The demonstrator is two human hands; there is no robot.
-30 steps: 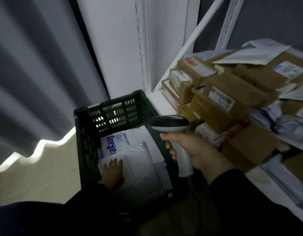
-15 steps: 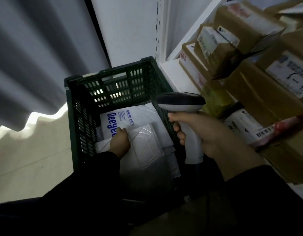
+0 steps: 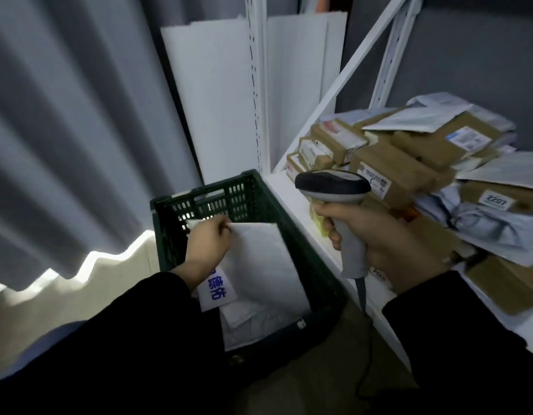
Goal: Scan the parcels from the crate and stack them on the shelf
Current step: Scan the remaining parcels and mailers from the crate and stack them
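Observation:
A dark green slatted crate (image 3: 277, 223) stands on the floor beside the white shelf (image 3: 292, 202). My left hand (image 3: 209, 244) pinches the top edge of a white padded mailer (image 3: 259, 265) and holds it tilted up over the crate. Under it lie more white parcels, one with blue print (image 3: 217, 290). My right hand (image 3: 388, 244) grips the handle of a grey barcode scanner (image 3: 334, 187), its head up over the shelf edge and its cable hanging down.
Brown cardboard boxes (image 3: 391, 172) and grey mailer bags (image 3: 492, 223) are piled on the shelf at the right. A white upright post (image 3: 259, 85) and a diagonal brace (image 3: 349, 70) frame the shelf. A grey curtain (image 3: 64, 130) hangs at the left over a pale floor.
My left hand has taken hold of the white mailer and lifted its edge up out of the crate. The view has risen, showing more of the shelf.

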